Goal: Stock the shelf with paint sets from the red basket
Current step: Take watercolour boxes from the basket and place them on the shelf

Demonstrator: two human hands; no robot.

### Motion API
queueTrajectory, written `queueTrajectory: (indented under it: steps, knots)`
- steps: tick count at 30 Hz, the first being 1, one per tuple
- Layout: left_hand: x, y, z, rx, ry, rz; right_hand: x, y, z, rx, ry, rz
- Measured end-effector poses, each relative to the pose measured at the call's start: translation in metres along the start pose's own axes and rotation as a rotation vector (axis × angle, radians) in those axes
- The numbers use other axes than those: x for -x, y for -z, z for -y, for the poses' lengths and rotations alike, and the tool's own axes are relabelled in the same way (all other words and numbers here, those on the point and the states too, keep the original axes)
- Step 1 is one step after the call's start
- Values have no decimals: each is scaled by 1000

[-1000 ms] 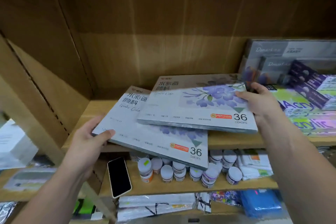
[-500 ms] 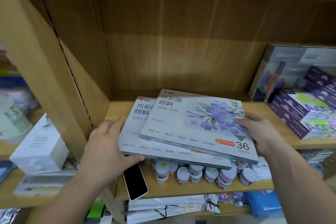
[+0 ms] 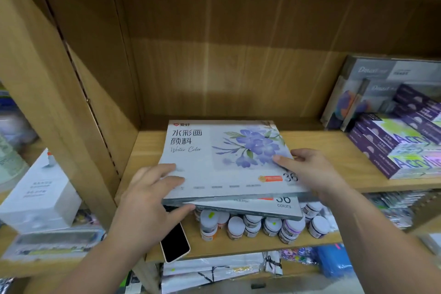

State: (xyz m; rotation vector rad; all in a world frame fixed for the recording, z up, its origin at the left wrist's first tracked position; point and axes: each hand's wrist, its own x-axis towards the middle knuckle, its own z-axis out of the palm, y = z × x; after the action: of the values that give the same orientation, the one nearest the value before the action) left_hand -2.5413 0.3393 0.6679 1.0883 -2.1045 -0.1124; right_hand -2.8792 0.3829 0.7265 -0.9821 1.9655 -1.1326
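Slipping of the lower watercolour set (image 3: 262,209) is judged the main danger. It lies skewed under the upper watercolour set (image 3: 226,162), with a corner stuck out toward 5 o'clock. Both sets are hung over the front edge of the wooden shelf (image 3: 334,157), not fully on it.

The left hand (image 3: 148,203) is closed on the stack at its 7 o'clock corner, with fingers laid on the top cover and the thumb pressed from below. The right hand (image 3: 310,172) is held at the 3 o'clock edge, with the index finger stretched over the cover and the other fingers curled around the side.

If a push toward 12 o'clock is given only to the upper set, the lower one could be left behind. It could then tip onto the small paint jars (image 3: 262,224) on the shelf below, at 6 o'clock. The smartphone (image 3: 175,243), at 7 o'clock just under the left thumb, seems to overhang its shelf and could be knocked off by the wrist. The acrylic paint boxes (image 3: 393,148) at 3 o'clock are well apart, so little trouble is expected there.

The red basket is not seen anywhere. The right thumb is hidden, and the "36" on the upper cover is partly covered by that hand. How much of the lower set rests on the shelf cannot be told. Things at 9 o'clock are too blurred to name
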Motion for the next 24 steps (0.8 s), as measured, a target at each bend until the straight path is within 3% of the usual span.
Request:
queueTrajectory:
  steps: [2,7,9,13,18,24]
  knots:
    - [-6,3,-6,-3,66,100,1,-2,0,15,-18,21]
    - [-32,17,-18,41,490,288,-9,-5,1,198,-16,13]
    - [-43,14,-18,194,622,303,-15,-4,3,251,-21,-1]
    - [-63,4,-20,644,898,153,-21,-11,0,154,-53,-8]
    - [-62,-11,-21,606,742,6,-24,-17,-8,-53,45,-125]
    - [-92,2,-13,455,605,-164,-21,-11,18,-158,363,-288]
